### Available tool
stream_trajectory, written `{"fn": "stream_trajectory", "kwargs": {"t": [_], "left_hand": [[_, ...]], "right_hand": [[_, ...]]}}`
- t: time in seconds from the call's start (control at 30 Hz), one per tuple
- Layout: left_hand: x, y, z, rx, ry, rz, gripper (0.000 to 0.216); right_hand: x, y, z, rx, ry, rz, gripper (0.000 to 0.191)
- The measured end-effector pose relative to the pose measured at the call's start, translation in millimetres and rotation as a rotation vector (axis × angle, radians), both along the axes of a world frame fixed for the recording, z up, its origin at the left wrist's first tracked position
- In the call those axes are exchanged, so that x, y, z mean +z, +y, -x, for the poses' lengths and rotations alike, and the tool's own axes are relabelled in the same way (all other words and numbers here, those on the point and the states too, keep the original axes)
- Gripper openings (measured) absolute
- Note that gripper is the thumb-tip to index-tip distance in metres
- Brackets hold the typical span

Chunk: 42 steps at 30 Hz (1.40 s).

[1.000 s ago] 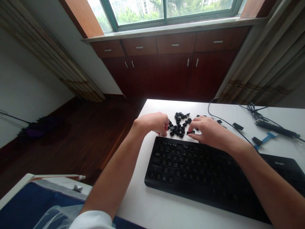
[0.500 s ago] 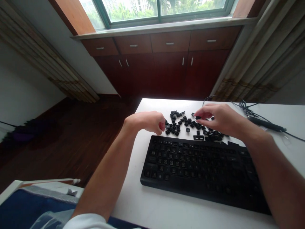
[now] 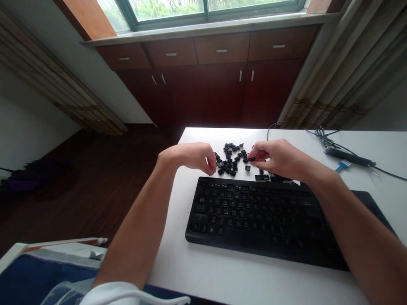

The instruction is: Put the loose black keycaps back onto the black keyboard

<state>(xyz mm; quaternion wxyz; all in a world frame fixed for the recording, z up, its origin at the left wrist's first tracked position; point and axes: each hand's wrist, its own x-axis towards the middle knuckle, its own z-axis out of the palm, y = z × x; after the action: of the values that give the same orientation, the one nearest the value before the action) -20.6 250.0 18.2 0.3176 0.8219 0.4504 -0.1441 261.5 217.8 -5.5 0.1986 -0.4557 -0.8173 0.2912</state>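
Observation:
A black keyboard (image 3: 241, 250) with its keycaps off lies on the white table. Behind it is a loose pile of black keycaps (image 3: 229, 163). My right hand (image 3: 273, 156) hovers over the pile's right part, thumb and forefinger pinching a small black keycap (image 3: 251, 159). At the pile's left edge, my left hand (image 3: 199, 159) has its fingers bent down with the tips together near the table; whatever they hold, if anything, is hidden. One longer keycap (image 3: 262, 177) lies just behind the keyboard's back edge. My right forearm covers part of the keyboard's right side.
A black cable (image 3: 324, 134) and a dark stick-shaped part (image 3: 351, 157) lie at the table's right, beside a small blue brush-like tool (image 3: 343, 165). Beyond the table stands a red-brown cabinet (image 3: 190, 93) under a window. A blue-covered seat (image 3: 28, 279) is at lower left.
My right hand has moved a little left over the pile, still pinching. My left hand's fingers have stretched downward from a tighter curl. The view has shifted slightly, uncovering the blue tool.

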Motion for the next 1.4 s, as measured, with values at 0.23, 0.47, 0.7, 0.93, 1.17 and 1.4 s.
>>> {"fn": "stream_trajectory", "kwargs": {"t": [0.23, 0.47, 0.7, 0.93, 1.17, 1.4], "left_hand": [[-4.5, 4, 2, 0.013, -0.024, 0.073, 0.025], [-11.0, 7, 4, 0.06, -0.028, 0.075, 0.029], [-6.8, 6, 8, 0.053, -0.013, 0.045, 0.033], [-0.5, 3, 7, 0.063, 0.032, 0.048, 0.041], [-0.4, 0, 0, 0.039, 0.058, 0.011, 0.042], [-5.3, 0, -2, 0.009, 0.088, -0.049, 0.041]], "right_hand": [[1.8, -5, 7, 0.022, -0.029, 0.095, 0.016], [2.0, -7, 15, 0.059, -0.06, 0.064, 0.019], [0.0, -10, 20, 0.041, -0.051, 0.079, 0.022], [-14.5, -5, 16, 0.084, -0.035, 0.098, 0.023], [-20.9, -2, 16, 0.147, -0.093, -0.049, 0.018], [-29.5, 0, 17, 0.181, -0.145, -0.156, 0.019]]}}
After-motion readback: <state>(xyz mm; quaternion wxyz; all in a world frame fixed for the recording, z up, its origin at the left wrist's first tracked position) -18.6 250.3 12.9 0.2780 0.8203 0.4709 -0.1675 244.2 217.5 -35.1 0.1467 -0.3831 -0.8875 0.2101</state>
